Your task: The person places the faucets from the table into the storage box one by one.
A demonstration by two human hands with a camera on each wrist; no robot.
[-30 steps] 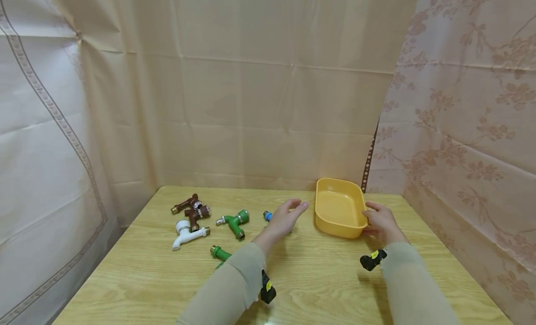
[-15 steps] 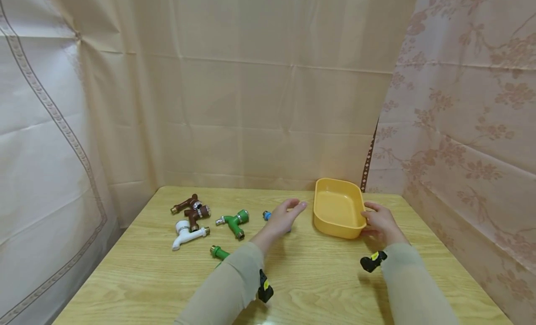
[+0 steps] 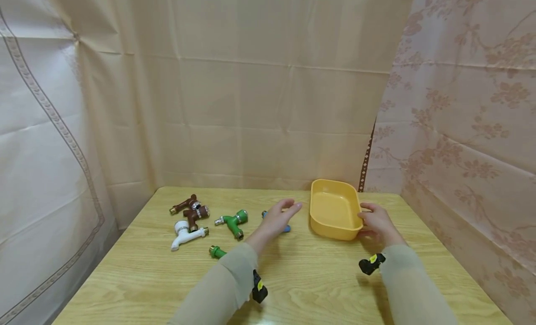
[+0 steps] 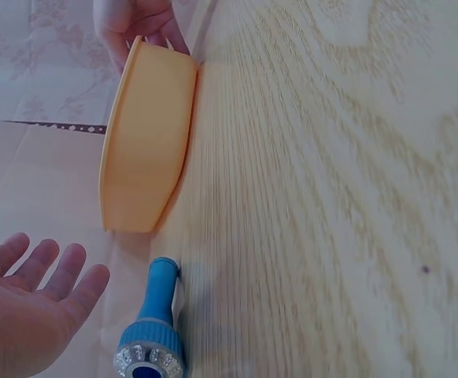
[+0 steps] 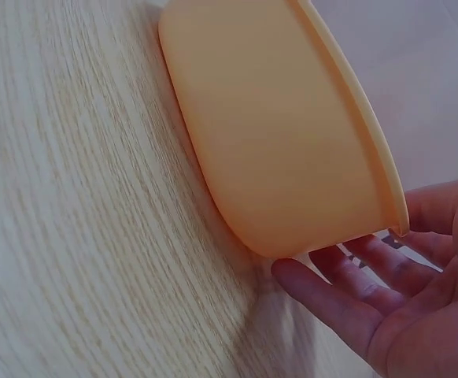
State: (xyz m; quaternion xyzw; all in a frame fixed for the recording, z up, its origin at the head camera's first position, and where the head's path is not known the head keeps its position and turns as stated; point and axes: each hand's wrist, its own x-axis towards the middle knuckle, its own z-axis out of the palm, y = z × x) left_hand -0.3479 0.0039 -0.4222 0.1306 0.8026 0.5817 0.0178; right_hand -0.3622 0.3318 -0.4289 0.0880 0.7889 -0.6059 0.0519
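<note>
A yellow plastic tub (image 3: 335, 232) sits toward the back right of the table. My right hand (image 3: 378, 222) touches its right side, fingers spread and fairly straight along the wall and rim; in the right wrist view one fingertip (image 5: 292, 276) is right at the tub's lower edge. My left hand (image 3: 274, 220) hovers left of the tub with fingers extended, holding nothing. Beneath it a blue tap (image 3: 286, 228) is partly hidden in the head view; the left wrist view shows the blue tap (image 4: 158, 303) lying beside the hand, pointing toward the tub.
Left on the table lie two brown taps (image 3: 197, 215), a white tap (image 3: 184, 234) and a green tap (image 3: 234, 222). Another green tap (image 3: 217, 252) is partly hidden by the left sleeve. Curtains (image 3: 259, 106) hang behind and at both sides of the table (image 3: 318, 287).
The yellow tub has slid slightly left, with my right hand following against its side. My left hand has drifted a little left and back, uncovering more of the blue tap.
</note>
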